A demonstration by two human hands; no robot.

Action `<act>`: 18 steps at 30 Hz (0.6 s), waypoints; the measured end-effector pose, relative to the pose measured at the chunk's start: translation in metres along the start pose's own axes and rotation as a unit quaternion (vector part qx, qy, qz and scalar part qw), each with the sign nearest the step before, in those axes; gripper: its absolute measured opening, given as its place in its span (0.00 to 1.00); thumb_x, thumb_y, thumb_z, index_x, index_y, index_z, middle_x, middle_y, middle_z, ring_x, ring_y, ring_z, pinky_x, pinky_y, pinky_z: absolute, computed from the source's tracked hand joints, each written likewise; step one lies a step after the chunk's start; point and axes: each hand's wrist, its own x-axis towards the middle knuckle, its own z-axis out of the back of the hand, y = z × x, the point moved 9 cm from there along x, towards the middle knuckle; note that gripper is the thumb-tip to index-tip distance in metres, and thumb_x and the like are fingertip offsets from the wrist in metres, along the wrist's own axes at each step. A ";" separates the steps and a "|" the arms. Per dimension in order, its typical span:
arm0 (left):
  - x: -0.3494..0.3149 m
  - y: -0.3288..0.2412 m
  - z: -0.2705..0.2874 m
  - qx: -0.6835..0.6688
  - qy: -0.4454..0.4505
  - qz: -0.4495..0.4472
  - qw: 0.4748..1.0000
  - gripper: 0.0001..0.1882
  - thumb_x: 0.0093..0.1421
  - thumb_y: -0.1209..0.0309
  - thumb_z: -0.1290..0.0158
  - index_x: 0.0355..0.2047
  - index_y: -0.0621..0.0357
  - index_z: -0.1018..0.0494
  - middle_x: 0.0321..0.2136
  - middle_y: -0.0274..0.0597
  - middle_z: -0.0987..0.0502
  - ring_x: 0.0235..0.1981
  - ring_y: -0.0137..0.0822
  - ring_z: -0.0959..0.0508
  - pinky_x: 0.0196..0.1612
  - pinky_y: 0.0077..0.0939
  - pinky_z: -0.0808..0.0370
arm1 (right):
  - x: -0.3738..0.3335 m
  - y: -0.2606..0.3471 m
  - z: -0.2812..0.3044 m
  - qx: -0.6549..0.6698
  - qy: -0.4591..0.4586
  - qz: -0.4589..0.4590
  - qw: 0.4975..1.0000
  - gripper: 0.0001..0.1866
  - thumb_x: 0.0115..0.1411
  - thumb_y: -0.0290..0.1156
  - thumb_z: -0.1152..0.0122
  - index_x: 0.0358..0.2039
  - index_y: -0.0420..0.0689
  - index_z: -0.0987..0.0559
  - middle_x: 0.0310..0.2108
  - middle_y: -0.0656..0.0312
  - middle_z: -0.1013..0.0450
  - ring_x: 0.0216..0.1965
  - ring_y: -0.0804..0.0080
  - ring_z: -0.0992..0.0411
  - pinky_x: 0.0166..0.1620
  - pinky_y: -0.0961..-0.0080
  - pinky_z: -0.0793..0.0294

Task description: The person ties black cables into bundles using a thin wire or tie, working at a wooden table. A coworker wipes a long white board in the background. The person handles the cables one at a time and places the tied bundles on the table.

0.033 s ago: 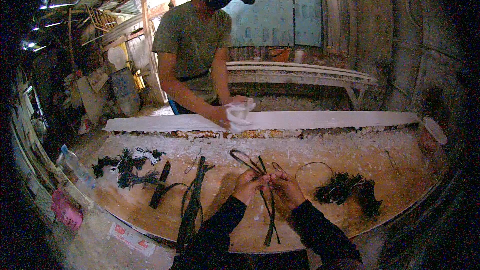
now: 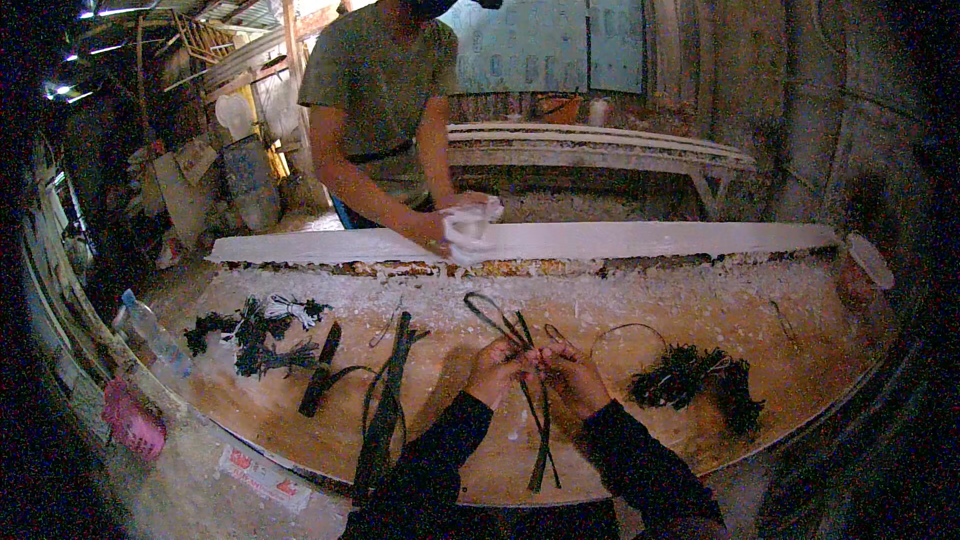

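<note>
Over the near middle of the wooden table (image 2: 600,460), my left hand (image 2: 494,370) and my right hand (image 2: 570,375) meet, fingertips pinched together on a thin dark strip (image 2: 543,435). Part of the strip makes a loop above my left fingers, and its two tails cross below the hands and hang toward me. The exact spot where the fingers grip it is hidden. Left of my left forearm lie long dark strips (image 2: 383,420) and a short, stiff dark piece (image 2: 320,370). A bundle of short dark strips (image 2: 690,378) rests to the right of my right hand.
More dark bundles (image 2: 262,330), one with white ties, lie at the left. A plastic bottle (image 2: 150,330) and a pink basket (image 2: 134,420) are beyond the left edge. Across the table, a person (image 2: 380,90) presses a white cloth (image 2: 466,232) on a long white slab (image 2: 650,240).
The person opposite has shifted slightly left, with the white cloth. The strip's loop has tilted a little to the right; my hands stay in place.
</note>
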 end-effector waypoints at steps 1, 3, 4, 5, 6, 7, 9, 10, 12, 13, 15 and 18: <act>-0.001 -0.002 -0.003 0.017 0.010 0.000 1.000 0.08 0.50 0.73 0.46 0.30 0.56 0.32 0.28 0.35 0.25 0.27 0.28 0.25 0.26 0.20 0.28 | 0.000 -0.001 0.001 -0.004 -0.001 -0.006 1.000 0.03 0.55 0.25 0.50 0.29 0.43 0.28 0.30 0.62 0.28 0.32 0.74 0.30 0.37 0.80 0.29; 0.001 -0.011 -0.008 0.042 0.024 -0.007 0.999 0.08 0.50 0.73 0.46 0.30 0.54 0.33 0.27 0.34 0.26 0.27 0.28 0.26 0.27 0.20 0.28 | 0.002 -0.002 0.000 -0.014 0.000 -0.013 1.000 0.04 0.55 0.25 0.50 0.31 0.43 0.28 0.30 0.62 0.28 0.32 0.75 0.30 0.36 0.81 0.29; 0.000 -0.013 -0.009 0.048 0.024 -0.009 0.999 0.08 0.50 0.73 0.46 0.29 0.54 0.33 0.27 0.34 0.26 0.26 0.28 0.26 0.26 0.20 0.29 | 0.002 -0.001 0.000 -0.002 -0.001 -0.011 1.000 0.04 0.55 0.25 0.50 0.31 0.42 0.28 0.30 0.62 0.28 0.32 0.75 0.30 0.36 0.81 0.29; -0.001 -0.016 -0.011 0.054 0.024 -0.011 0.998 0.08 0.50 0.72 0.46 0.29 0.53 0.34 0.27 0.33 0.26 0.26 0.28 0.26 0.26 0.20 0.29 | 0.001 -0.001 0.000 0.009 -0.002 -0.010 1.000 0.04 0.55 0.25 0.50 0.32 0.42 0.28 0.30 0.62 0.28 0.32 0.75 0.30 0.36 0.81 0.29; -0.001 -0.016 -0.011 0.055 0.024 -0.001 0.998 0.08 0.50 0.72 0.46 0.28 0.53 0.34 0.26 0.33 0.26 0.26 0.28 0.26 0.26 0.19 0.29 | 0.001 0.000 -0.001 0.020 -0.003 -0.008 1.000 0.04 0.55 0.25 0.50 0.32 0.42 0.28 0.30 0.62 0.28 0.32 0.75 0.30 0.36 0.81 0.29; -0.002 -0.015 -0.012 0.057 0.024 0.009 0.998 0.08 0.49 0.72 0.45 0.28 0.53 0.35 0.26 0.33 0.26 0.25 0.28 0.26 0.26 0.19 0.29 | 0.001 -0.001 -0.002 0.026 0.002 -0.015 1.000 0.05 0.55 0.26 0.50 0.32 0.42 0.28 0.30 0.62 0.28 0.32 0.75 0.29 0.36 0.81 0.29; -0.001 -0.015 -0.011 0.062 0.023 0.013 0.998 0.09 0.49 0.73 0.45 0.27 0.53 0.35 0.26 0.33 0.26 0.25 0.28 0.26 0.25 0.18 0.29 | 0.000 -0.002 -0.005 0.039 0.011 -0.030 0.999 0.05 0.55 0.26 0.50 0.33 0.41 0.28 0.30 0.62 0.28 0.32 0.75 0.29 0.35 0.82 0.29; 0.000 -0.015 -0.011 0.064 0.022 0.006 0.998 0.09 0.49 0.73 0.45 0.27 0.53 0.35 0.26 0.34 0.26 0.24 0.28 0.26 0.25 0.18 0.30 | 0.000 -0.002 -0.007 0.027 0.024 -0.034 0.999 0.06 0.55 0.26 0.50 0.33 0.41 0.28 0.31 0.62 0.28 0.32 0.75 0.29 0.35 0.82 0.29; 0.002 -0.015 -0.011 0.064 0.031 -0.004 0.997 0.08 0.50 0.73 0.45 0.27 0.54 0.35 0.27 0.34 0.26 0.24 0.28 0.26 0.25 0.18 0.30 | 0.000 -0.002 -0.012 0.003 0.049 -0.044 0.998 0.06 0.55 0.26 0.49 0.34 0.41 0.28 0.31 0.62 0.28 0.32 0.75 0.29 0.35 0.82 0.29; 0.002 -0.014 -0.012 0.062 0.041 -0.007 0.997 0.08 0.50 0.73 0.45 0.27 0.54 0.35 0.27 0.34 0.26 0.24 0.27 0.26 0.25 0.17 0.30 | 0.000 -0.002 -0.011 0.011 0.046 -0.041 0.998 0.06 0.55 0.26 0.49 0.34 0.41 0.28 0.31 0.63 0.28 0.32 0.76 0.29 0.35 0.82 0.29; 0.003 -0.014 -0.013 0.060 0.054 -0.011 0.997 0.07 0.50 0.74 0.46 0.27 0.54 0.34 0.27 0.34 0.25 0.24 0.27 0.26 0.25 0.17 0.30 | 0.000 -0.001 -0.010 0.028 0.040 -0.035 0.998 0.07 0.54 0.27 0.48 0.34 0.41 0.28 0.30 0.63 0.28 0.32 0.76 0.30 0.35 0.83 0.29; 0.001 -0.015 -0.012 0.069 0.051 -0.010 0.996 0.06 0.50 0.74 0.46 0.28 0.55 0.32 0.27 0.34 0.25 0.24 0.26 0.26 0.25 0.18 0.29 | -0.001 -0.001 -0.013 0.040 0.058 -0.039 0.997 0.07 0.54 0.27 0.47 0.33 0.41 0.27 0.30 0.64 0.28 0.31 0.77 0.30 0.35 0.83 0.30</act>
